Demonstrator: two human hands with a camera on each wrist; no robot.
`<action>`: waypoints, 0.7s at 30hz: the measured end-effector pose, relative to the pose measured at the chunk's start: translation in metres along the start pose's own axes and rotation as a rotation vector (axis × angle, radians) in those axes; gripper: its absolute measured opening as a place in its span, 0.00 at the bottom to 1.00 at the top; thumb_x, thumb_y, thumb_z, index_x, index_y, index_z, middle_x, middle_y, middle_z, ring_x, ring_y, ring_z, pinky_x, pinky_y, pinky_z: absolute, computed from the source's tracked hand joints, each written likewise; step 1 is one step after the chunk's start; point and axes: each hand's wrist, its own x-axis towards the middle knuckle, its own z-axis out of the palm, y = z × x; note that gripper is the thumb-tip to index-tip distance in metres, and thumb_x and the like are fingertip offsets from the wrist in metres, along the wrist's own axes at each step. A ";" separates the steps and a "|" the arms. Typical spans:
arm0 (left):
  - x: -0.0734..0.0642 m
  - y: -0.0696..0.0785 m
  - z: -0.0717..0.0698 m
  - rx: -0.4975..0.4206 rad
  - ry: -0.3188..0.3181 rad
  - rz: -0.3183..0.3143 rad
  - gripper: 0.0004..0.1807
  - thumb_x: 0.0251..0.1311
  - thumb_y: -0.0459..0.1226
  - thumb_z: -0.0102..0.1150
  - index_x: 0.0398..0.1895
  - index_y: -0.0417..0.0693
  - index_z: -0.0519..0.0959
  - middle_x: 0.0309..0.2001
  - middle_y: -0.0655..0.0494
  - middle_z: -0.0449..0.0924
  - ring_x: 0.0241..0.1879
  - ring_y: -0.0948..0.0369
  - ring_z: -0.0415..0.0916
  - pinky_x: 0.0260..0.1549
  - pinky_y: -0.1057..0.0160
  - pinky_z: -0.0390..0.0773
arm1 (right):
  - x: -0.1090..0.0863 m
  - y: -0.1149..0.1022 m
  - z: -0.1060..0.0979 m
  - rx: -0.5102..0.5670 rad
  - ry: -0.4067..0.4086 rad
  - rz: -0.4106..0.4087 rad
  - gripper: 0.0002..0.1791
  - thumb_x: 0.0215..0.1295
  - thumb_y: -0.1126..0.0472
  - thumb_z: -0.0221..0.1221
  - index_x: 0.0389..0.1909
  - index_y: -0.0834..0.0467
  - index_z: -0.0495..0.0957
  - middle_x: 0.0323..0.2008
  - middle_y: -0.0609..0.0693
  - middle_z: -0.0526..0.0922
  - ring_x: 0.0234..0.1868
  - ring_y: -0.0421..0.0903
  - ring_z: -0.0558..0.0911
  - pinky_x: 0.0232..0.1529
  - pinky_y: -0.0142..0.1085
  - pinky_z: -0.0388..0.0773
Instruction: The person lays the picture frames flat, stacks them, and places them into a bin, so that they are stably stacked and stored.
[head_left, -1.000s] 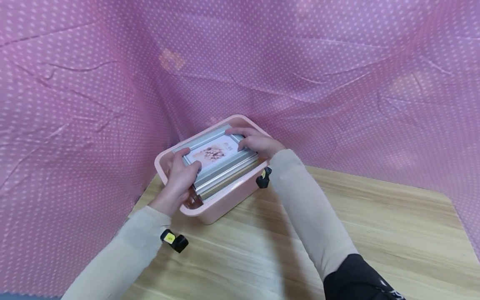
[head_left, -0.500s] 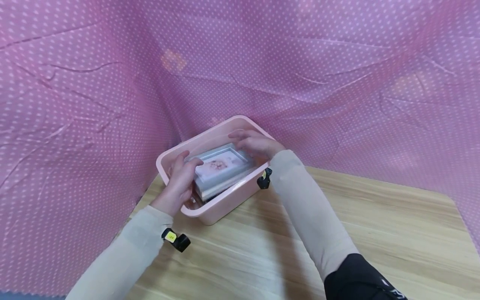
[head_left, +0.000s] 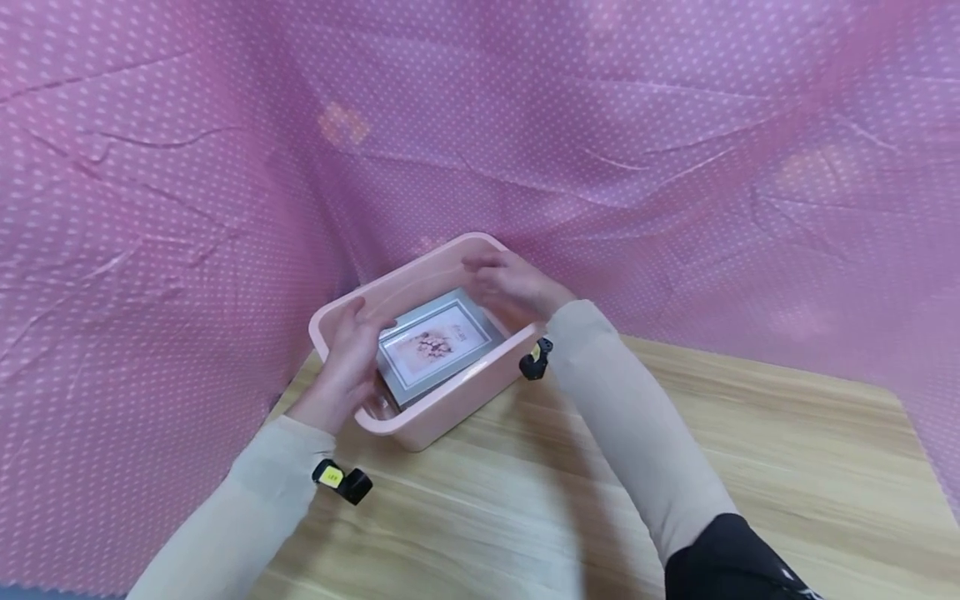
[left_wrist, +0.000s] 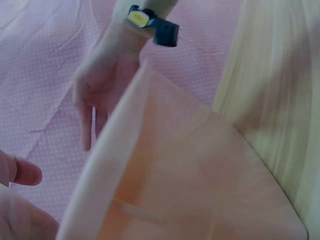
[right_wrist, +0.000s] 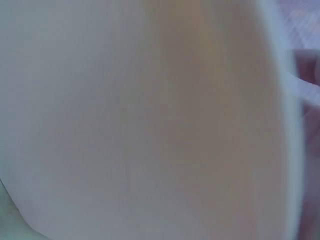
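A silver picture frame with a flower print lies face up, low inside a pink plastic tub. My left hand is over the tub's left end, its fingers loosely spread near the frame's left edge. Over the opposite end is my right hand, fingers relaxed with nothing in them. In the left wrist view my right hand hangs beyond the tub's rim, and part of my left hand enters at the lower left. The right wrist view is mostly filled by the blurred tub wall.
The tub stands on a wood-grain table in its far left corner. A pink dotted cloth hangs behind and on the left. Small black wrist cameras sit on both sleeves.
The picture frame, gripped by both hands near the tub's rim a second ago, has gone down into the tub. Both hands have let go of it and drawn slightly apart.
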 end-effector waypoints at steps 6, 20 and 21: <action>-0.007 0.005 -0.006 0.017 -0.043 0.044 0.43 0.76 0.31 0.47 0.90 0.47 0.41 0.89 0.49 0.39 0.81 0.51 0.56 0.82 0.48 0.65 | -0.020 -0.012 -0.003 0.019 0.065 -0.084 0.27 0.85 0.65 0.46 0.80 0.61 0.67 0.77 0.61 0.75 0.73 0.59 0.79 0.77 0.53 0.76; -0.025 0.003 -0.019 0.103 -0.184 0.307 0.21 0.77 0.26 0.47 0.69 0.26 0.67 0.36 0.69 0.88 0.39 0.69 0.88 0.42 0.69 0.90 | -0.072 0.001 -0.011 0.177 0.215 -0.213 0.21 0.85 0.68 0.48 0.72 0.70 0.73 0.68 0.68 0.81 0.68 0.67 0.82 0.72 0.56 0.81; -0.025 0.003 -0.018 0.110 -0.194 0.318 0.21 0.77 0.26 0.48 0.69 0.26 0.67 0.35 0.69 0.89 0.38 0.69 0.88 0.41 0.69 0.90 | -0.076 0.003 -0.012 0.179 0.225 -0.216 0.21 0.85 0.68 0.48 0.71 0.70 0.73 0.68 0.68 0.82 0.67 0.66 0.83 0.71 0.55 0.81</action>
